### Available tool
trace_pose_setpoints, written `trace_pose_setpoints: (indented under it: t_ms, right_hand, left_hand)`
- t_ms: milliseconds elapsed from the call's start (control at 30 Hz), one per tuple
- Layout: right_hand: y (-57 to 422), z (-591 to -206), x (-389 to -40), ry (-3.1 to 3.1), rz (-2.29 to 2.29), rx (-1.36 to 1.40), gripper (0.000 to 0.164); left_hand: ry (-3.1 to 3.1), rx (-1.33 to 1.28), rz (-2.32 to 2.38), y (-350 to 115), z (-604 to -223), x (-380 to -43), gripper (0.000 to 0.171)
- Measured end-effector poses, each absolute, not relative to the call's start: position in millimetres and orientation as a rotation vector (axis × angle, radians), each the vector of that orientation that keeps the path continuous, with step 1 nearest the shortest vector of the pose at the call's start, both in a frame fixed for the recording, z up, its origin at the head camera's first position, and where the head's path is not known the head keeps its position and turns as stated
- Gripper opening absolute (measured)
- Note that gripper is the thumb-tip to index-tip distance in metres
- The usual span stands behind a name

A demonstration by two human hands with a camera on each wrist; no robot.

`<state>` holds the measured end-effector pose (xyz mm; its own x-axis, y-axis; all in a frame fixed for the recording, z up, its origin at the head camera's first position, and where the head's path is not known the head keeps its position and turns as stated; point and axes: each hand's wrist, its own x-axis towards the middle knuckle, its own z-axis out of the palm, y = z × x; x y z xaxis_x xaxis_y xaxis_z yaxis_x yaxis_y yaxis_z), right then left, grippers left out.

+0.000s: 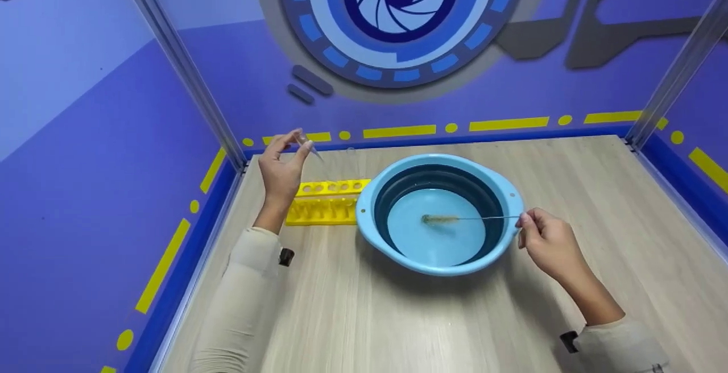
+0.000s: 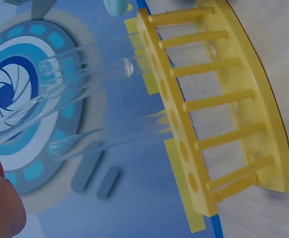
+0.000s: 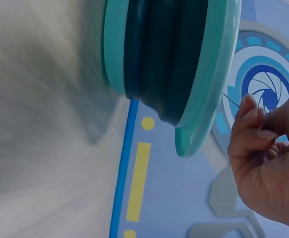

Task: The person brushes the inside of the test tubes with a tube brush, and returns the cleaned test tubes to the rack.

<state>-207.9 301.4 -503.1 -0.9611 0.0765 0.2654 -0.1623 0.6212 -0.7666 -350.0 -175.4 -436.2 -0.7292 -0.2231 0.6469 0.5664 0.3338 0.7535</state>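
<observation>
My left hand (image 1: 280, 171) pinches a clear test tube (image 1: 312, 149) near one end, between thumb and fingers. The tube slants down to the right, above a yellow test tube rack (image 1: 329, 190). Other clear tubes stand in the rack; one tube (image 2: 104, 141) shows plainly in the left wrist view. On the right, my right hand (image 1: 553, 242) pinches the thin wire handle of a tube brush (image 1: 443, 219) at the basin's right rim. The brush's tan bristles, darker at the tip, lie over the inside of a light blue basin (image 1: 441, 270).
The rack stands directly left of the basin, close to its rim, on a wood-grain table (image 1: 341, 316). Printed blue-purple panels (image 1: 398, 100) enclose the back and sides. A metal corner post (image 1: 187, 71) rises at the back left.
</observation>
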Motion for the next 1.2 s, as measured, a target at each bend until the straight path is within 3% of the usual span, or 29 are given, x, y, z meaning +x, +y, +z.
trace_pose_setpoints:
  t_ms: [367, 600, 933, 1200]
  right_hand:
    - [293, -508, -208, -2.551, 0.74, 0.329, 0.012]
    - [296, -506, -210, -2.617, 0.695, 0.439, 0.007]
    - [283, -494, -221, -2.663, 0.699, 0.419, 0.02]
    - [277, -490, -221, -2.632, 0.686, 0.404, 0.021]
  left_hand:
    - [-1.895, -0.338, -1.434, -164, -447, -308, 0.028]
    - [-2.043, -0.456, -1.459, -155, -461, -295, 0.028]
    - [-2.125, -0.555, -1.348, -156, -454, -298, 0.03]
    - [-2.028, -0.588, -1.413, -167, -452, -298, 0.032]
